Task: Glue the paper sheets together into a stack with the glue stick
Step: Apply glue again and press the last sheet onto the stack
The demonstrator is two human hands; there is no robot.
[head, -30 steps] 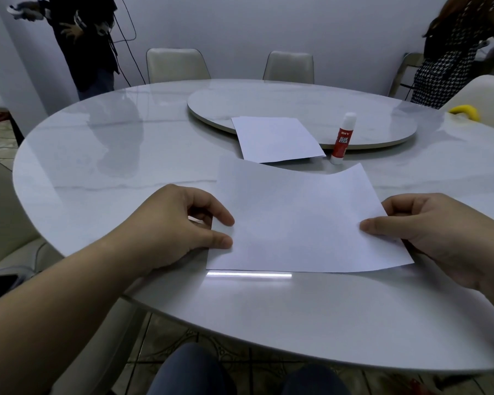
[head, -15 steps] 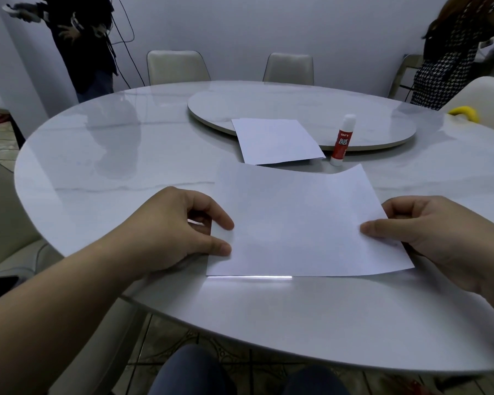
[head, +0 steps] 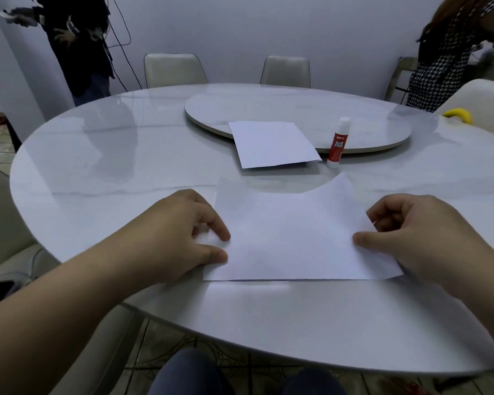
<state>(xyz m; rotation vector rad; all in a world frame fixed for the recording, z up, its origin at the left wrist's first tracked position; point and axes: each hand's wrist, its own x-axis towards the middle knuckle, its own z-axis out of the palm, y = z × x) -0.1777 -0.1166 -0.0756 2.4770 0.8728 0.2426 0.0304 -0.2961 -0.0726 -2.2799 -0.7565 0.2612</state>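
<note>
A white paper sheet [head: 291, 235] lies on the round marble table [head: 97, 172] in front of me, its far right corner curling up. My left hand [head: 180, 232] pinches its left edge between thumb and fingers. My right hand [head: 419, 235] pinches its right edge the same way. A thin second edge shows under the sheet's near side. Further back a second stack of white paper [head: 271, 143] rests half on the turntable. A capped red and white glue stick [head: 338, 143] stands upright just right of that stack.
A raised round turntable [head: 368, 115] fills the table's middle. Two pale chairs [head: 173, 69] stand behind the table and a white chair with a yellow object [head: 458, 115] is at right. One person stands at the back left, another at the back right.
The sheet's far edge has dropped flatter on the left while its far right corner curls up more. Both hands keep their hold on the sheet's sides.
</note>
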